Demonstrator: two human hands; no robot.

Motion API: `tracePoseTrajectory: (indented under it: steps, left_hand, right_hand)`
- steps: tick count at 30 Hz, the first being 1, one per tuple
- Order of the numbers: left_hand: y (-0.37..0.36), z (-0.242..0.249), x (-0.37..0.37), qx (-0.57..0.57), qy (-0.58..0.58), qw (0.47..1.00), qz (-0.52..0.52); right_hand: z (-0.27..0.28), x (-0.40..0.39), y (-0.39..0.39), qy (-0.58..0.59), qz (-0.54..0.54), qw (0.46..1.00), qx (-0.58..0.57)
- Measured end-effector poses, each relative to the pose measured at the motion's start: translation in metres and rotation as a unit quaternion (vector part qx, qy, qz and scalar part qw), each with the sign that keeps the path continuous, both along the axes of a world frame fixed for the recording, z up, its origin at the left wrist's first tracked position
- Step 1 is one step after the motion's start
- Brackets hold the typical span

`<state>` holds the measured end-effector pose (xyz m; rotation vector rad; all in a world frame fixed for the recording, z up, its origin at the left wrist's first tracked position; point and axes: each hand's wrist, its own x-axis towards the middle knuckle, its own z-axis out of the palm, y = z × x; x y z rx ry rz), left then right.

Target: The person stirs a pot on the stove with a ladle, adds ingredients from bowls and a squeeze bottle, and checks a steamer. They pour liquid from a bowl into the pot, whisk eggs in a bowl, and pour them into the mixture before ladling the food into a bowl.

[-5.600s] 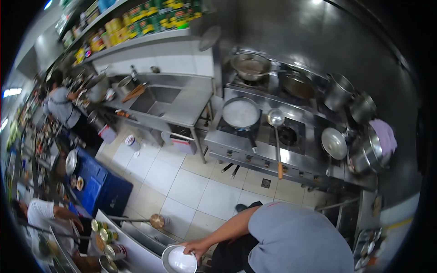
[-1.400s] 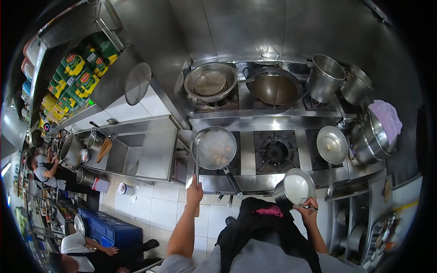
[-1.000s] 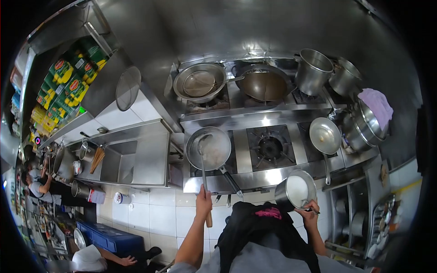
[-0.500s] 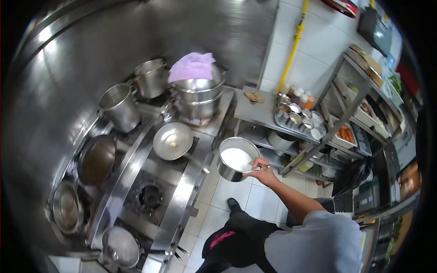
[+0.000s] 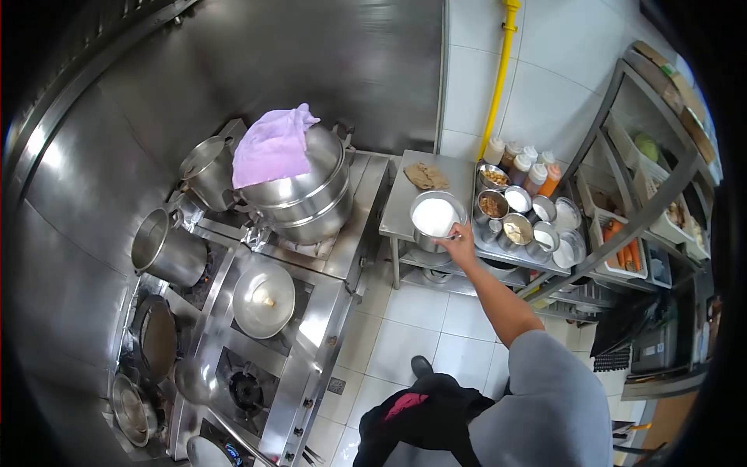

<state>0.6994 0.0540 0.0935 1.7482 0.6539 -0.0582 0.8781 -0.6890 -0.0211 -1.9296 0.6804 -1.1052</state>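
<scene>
My right hand [image 5: 461, 247] grips the near rim of a steel pot [image 5: 430, 240] with white contents [image 5: 434, 216]. The pot overlaps the front edge of the steel side table [image 5: 420, 159] in the head view. A crumpled brown cloth [image 5: 426, 176] lies just behind it. To its right, several steel containers stand close together, among them one with brown chopped bits [image 5: 491, 205] and one with white contents [image 5: 517, 199]. My left hand is out of view.
At left, the stove carries a wok [image 5: 264, 300], a tall pot [image 5: 167, 245] and a large steamer [image 5: 307, 202] topped by a purple towel [image 5: 272, 148]. A ladle [image 5: 194, 381] lies across the front burners. Squeeze bottles [image 5: 535, 177] stand by the wall. A metal shelf rack [image 5: 615, 202] rises at right.
My right hand has carried the pot forward, from over the floor to the side table's edge. The view has shifted, and a ladle now shows across the front burners.
</scene>
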Motion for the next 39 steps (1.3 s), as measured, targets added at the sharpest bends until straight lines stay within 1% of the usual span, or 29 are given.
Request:
tracePoseTrajectory:
  steps: [1,2,4,5,6,7,8,9,10,12,13,15,17,18,19,21,23,24,26,28,29,30,31,32,34,36,37,38,39]
  left_hand:
    - [-0.004,-0.005,0.01,0.121,-0.069,0.988,-0.061]
    - [0.011,-0.017,0.026,0.277,-0.109,0.937,-0.182]
    - [-0.072,0.048,0.053,0.305,-0.104,0.939,-0.124]
    - [-0.096,0.07,0.071,0.243,-0.071,0.951,-0.177]
    - [-0.109,0.07,0.092,0.235,-0.041,0.938,-0.252]
    - [-0.128,0.07,0.107,0.117,0.005,0.938,-0.327]
    - [-0.166,0.085,0.121,-0.002,0.056,0.916,-0.398]
    - [-0.181,0.061,0.125,0.013,0.1,0.923,-0.372]
    - [-0.191,0.018,0.133,0.031,0.141,0.927,-0.345]
    - [-0.191,-0.08,0.16,-0.152,0.126,0.876,-0.439]
    - [-0.211,-0.085,0.159,-0.156,0.144,0.87,-0.446]
    - [-0.262,-0.07,0.141,-0.152,0.185,0.865,-0.44]
    - [-0.29,-0.049,0.131,-0.242,0.226,0.842,-0.425]
    - [-0.294,-0.044,0.125,-0.288,0.239,0.829,-0.416]
    - [-0.295,-0.045,0.12,-0.288,0.241,0.825,-0.422]
    - [-0.298,-0.052,0.112,-0.294,0.232,0.827,-0.418]
    - [-0.297,-0.057,0.111,-0.288,0.225,0.817,-0.446]
    - [-0.297,-0.057,0.11,-0.281,0.217,0.808,-0.471]
    - [-0.307,-0.037,0.107,-0.283,0.249,0.808,-0.453]
    - [-0.318,-0.026,0.103,-0.271,0.242,0.815,-0.451]
    - [-0.3,-0.077,0.12,-0.213,0.177,0.816,-0.508]
    - [-0.307,-0.071,0.112,-0.212,0.177,0.82,-0.501]
    - [-0.316,-0.058,0.105,-0.184,0.147,0.836,-0.496]
    - [-0.327,-0.046,0.097,-0.157,0.117,0.849,-0.49]
    - [-0.346,-0.032,0.08,-0.164,0.12,0.867,-0.454]
    - [-0.369,-0.008,0.065,-0.176,0.136,0.854,-0.47]
    - [-0.369,0.0,0.058,-0.153,0.204,0.874,-0.413]
    - [-0.379,0.007,0.052,-0.147,0.207,0.878,-0.407]
    - [-0.406,0.024,0.046,-0.148,0.177,0.874,-0.428]
  right_hand:
    - [-0.006,0.006,-0.018,0.002,-0.002,1.0,0.004]
    - [-0.013,0.013,-0.033,0.013,0.006,1.0,-0.02]
    - [-0.024,0.022,-0.06,0.025,0.003,0.999,-0.041]
    - [-0.026,0.028,-0.066,0.014,-0.004,0.999,-0.033]
    - [-0.033,0.031,-0.072,0.004,-0.015,1.0,-0.025]
    - [-0.039,0.033,-0.08,0.011,-0.001,1.0,-0.027]
    - [-0.047,0.035,-0.088,0.019,0.009,0.999,-0.028]
    - [-0.046,0.037,-0.092,0.047,0.012,0.999,-0.014]
    - [-0.043,0.039,-0.095,0.074,0.014,0.997,0.002]
    - [-0.034,0.034,-0.085,0.096,-0.039,0.994,-0.033]
    - [-0.026,0.013,-0.077,0.099,-0.056,0.993,-0.031]
    - [-0.007,-0.027,-0.052,0.01,-0.014,0.999,0.052]
    - [-0.02,-0.092,-0.036,0.073,-0.055,0.993,0.071]
    - [-0.032,-0.129,-0.031,-0.001,-0.061,0.958,0.279]
    - [-0.044,-0.161,-0.034,-0.079,-0.061,0.876,0.472]
    - [-0.066,-0.207,-0.061,-0.124,-0.21,0.833,0.496]
    - [-0.027,-0.221,-0.081,-0.179,-0.326,0.841,0.393]
    - [-0.012,-0.224,-0.096,-0.184,-0.298,0.856,0.38]
    - [0.003,-0.219,-0.127,-0.188,-0.266,0.87,0.37]
    - [0.005,-0.208,-0.151,-0.064,-0.114,0.952,0.276]
    - [0.006,-0.206,-0.154,-0.062,-0.107,0.952,0.279]
    - [0.009,-0.207,-0.153,0.091,-0.084,0.989,0.081]
    - [0.013,-0.209,-0.152,0.235,-0.056,0.963,-0.124]
    - [0.023,-0.213,-0.151,0.234,-0.048,0.963,-0.124]
    - [0.042,-0.22,-0.153,0.184,-0.051,0.98,-0.058]
    - [0.038,-0.221,-0.169,0.187,-0.047,0.98,-0.051]
    - [0.035,-0.221,-0.175,0.18,-0.04,0.983,0.008]
    - [0.032,-0.222,-0.18,0.172,-0.035,0.982,0.067]
    - [0.036,-0.223,-0.185,0.158,-0.025,0.984,0.084]
